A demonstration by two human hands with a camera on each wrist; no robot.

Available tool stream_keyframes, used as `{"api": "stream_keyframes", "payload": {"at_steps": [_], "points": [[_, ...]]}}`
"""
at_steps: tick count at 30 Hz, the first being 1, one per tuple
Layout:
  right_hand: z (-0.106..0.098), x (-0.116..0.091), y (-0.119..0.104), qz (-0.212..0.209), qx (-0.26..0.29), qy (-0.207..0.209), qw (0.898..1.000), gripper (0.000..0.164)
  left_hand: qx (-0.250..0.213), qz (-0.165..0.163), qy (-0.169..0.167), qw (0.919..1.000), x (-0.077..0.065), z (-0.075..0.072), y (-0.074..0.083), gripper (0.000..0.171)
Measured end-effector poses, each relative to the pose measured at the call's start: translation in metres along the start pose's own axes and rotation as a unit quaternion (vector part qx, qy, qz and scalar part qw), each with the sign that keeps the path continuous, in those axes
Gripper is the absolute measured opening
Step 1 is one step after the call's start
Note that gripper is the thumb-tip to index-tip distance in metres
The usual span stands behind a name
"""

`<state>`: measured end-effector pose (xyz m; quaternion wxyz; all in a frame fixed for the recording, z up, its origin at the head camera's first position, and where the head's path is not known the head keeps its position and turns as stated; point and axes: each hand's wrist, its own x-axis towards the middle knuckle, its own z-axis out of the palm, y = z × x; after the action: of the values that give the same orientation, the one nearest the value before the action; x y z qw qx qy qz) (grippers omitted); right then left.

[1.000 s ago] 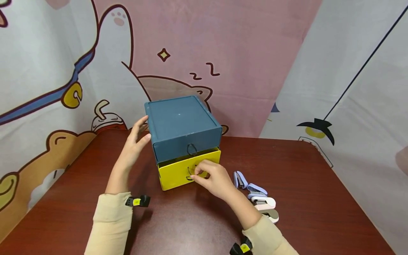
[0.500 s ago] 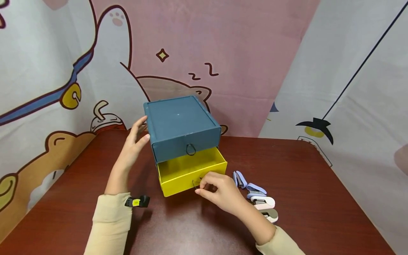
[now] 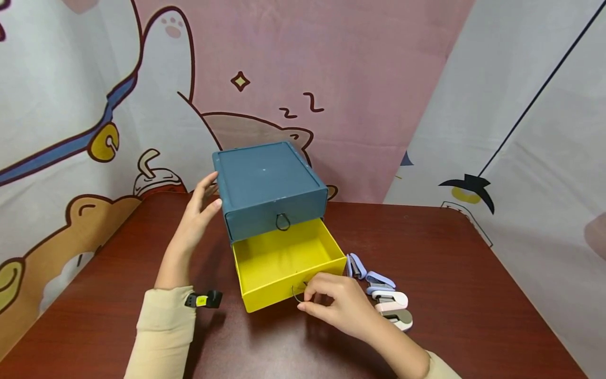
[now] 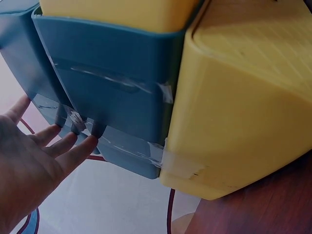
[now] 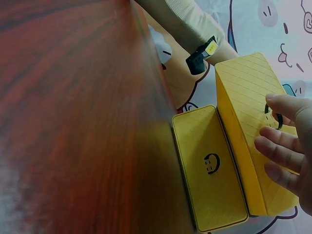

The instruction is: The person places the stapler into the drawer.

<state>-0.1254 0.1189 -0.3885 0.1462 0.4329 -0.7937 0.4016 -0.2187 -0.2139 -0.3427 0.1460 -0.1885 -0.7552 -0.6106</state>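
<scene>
A stacked drawer cabinet (image 3: pixel 265 179) with a blue top stands on the table. Its middle yellow drawer (image 3: pixel 272 295) is pulled well out, with nothing visible inside. My right hand (image 3: pixel 341 302) pinches the thin dark loop handle (image 3: pixel 295 296) on that drawer's front between thumb and fingers. In the right wrist view, the lower yellow drawer (image 5: pixel 197 146), with its own loop, sits further back, nearer the table. My left hand (image 3: pixel 191 221) has its fingers extended against the cabinet's left side. The left wrist view shows its fingertips at the taped blue wall (image 4: pixel 117 97).
Several small staplers lie in a row right of the drawer: two lavender ones, a lavender stapler (image 3: pixel 356 266) among them, a white and pink stapler (image 3: pixel 392 300) and an olive and white one (image 3: pixel 401 319). A printed cloth (image 3: pixel 369 79) hangs behind the table (image 3: pixel 454 273).
The yellow drawer has slid out toward me from nearly closed, my right hand moving with its handle. My left hand stays at the cabinet's side.
</scene>
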Motion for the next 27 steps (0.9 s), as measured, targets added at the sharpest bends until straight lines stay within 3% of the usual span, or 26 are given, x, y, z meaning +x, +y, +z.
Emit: {"api": "stream_keyframes", "payload": {"at_steps": [10, 19, 22, 27], "points": [[-0.002, -0.007, 0.000, -0.026, -0.013, -0.008, 1.000, 0.010, 0.010, 0.000, 0.003, 0.9999, -0.001, 0.000, 0.000, 0.062], [-0.020, -0.006, 0.004, -0.056, 0.036, -0.041, 0.997, 0.017, 0.008, 0.000, 0.002, 1.0000, -0.001, 0.001, 0.000, 0.062], [-0.029, -0.003, 0.005, -0.078, 0.068, -0.031, 0.994, 0.022, 0.009, 0.001, 0.003, 1.0000, 0.000, 0.001, 0.000, 0.062], [-0.048, 0.000, 0.010, -0.099, 0.111, 0.024, 0.989, 0.024, 0.010, 0.003, 0.003, 0.9999, 0.000, 0.001, 0.000, 0.062]]}}
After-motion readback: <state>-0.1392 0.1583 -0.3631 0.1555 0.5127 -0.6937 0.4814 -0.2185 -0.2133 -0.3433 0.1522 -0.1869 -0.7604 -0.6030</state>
